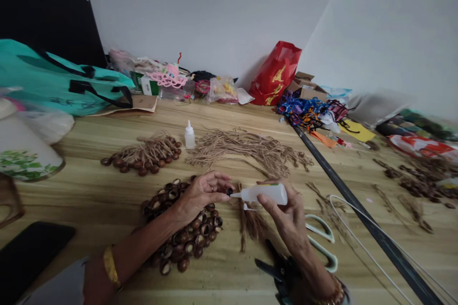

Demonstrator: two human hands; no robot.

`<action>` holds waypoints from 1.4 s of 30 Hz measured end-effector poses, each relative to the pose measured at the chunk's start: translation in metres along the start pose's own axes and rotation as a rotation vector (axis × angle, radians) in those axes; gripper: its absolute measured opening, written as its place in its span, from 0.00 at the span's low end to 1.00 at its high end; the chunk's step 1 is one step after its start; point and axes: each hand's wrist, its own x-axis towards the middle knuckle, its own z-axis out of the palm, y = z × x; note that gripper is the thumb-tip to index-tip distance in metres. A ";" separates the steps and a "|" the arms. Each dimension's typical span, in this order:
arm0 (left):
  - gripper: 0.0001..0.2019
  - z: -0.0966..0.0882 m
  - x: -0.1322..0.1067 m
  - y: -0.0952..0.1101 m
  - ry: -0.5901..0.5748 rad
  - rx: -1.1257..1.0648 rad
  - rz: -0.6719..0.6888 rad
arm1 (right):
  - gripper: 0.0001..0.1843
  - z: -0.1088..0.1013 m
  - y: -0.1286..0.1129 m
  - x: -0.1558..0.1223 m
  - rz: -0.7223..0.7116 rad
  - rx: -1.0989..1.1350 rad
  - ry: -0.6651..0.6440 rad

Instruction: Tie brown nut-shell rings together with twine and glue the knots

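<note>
My left hand (203,195) pinches a small dark nut (229,191) between thumb and fingertips. My right hand (286,214) grips a white plastic glue bottle (263,194), its thin nozzle at the nut. A heap of hollowed brown nut shells (189,236) lies under my left wrist. Below the bottle rests a tassel of brown twine (250,224). Near my right wrist are black pliers (277,267), partly hidden by my hand, and scissors with pale green handles (320,243).
On the wooden table (89,186) stand a small dropper bottle (189,136), nuts tied with twine (143,157) and loose twine strands (246,152). A long black rod (375,233) crosses the right side. A teal bag (60,83) and a red bag (275,74) sit at the back.
</note>
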 end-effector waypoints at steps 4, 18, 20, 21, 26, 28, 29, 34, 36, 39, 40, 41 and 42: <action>0.18 -0.003 0.002 -0.003 0.006 0.012 0.007 | 0.12 0.000 0.000 0.000 -0.003 0.000 0.007; 0.20 0.001 0.000 0.001 0.011 0.018 -0.002 | 0.11 0.002 -0.002 -0.002 0.042 0.023 0.009; 0.20 0.001 0.000 0.002 0.013 0.025 -0.003 | 0.10 0.002 -0.003 -0.002 0.043 0.012 0.013; 0.20 0.001 0.000 0.002 0.013 0.030 -0.002 | 0.10 0.002 -0.004 -0.001 0.038 0.004 0.018; 0.19 0.001 -0.001 0.002 -0.002 0.058 0.014 | 0.10 0.001 -0.005 -0.001 0.029 -0.004 0.006; 0.19 0.002 -0.001 0.003 -0.006 0.068 0.012 | 0.11 0.001 -0.005 -0.001 0.033 -0.008 0.001; 0.19 0.002 -0.001 0.003 -0.006 0.070 0.009 | 0.11 0.001 -0.006 -0.001 0.027 -0.013 0.006; 0.17 0.000 0.000 0.001 -0.002 0.023 -0.001 | 0.12 0.001 -0.006 -0.002 -0.012 -0.011 0.056; 0.17 -0.001 0.000 -0.001 -0.003 0.006 -0.005 | 0.12 0.000 -0.005 -0.002 -0.011 -0.004 0.052; 0.17 -0.002 0.001 -0.002 0.000 -0.002 -0.009 | 0.12 -0.001 -0.003 -0.002 0.003 -0.014 0.014; 0.16 -0.002 0.001 -0.003 0.000 -0.002 -0.008 | 0.12 -0.001 -0.002 -0.002 0.007 -0.017 0.003; 0.16 -0.002 0.001 -0.003 0.001 -0.001 -0.007 | 0.12 -0.001 -0.001 -0.002 0.009 -0.016 -0.005; 0.16 -0.002 0.001 -0.003 0.003 0.001 -0.003 | 0.12 -0.001 -0.001 -0.002 0.010 -0.012 -0.008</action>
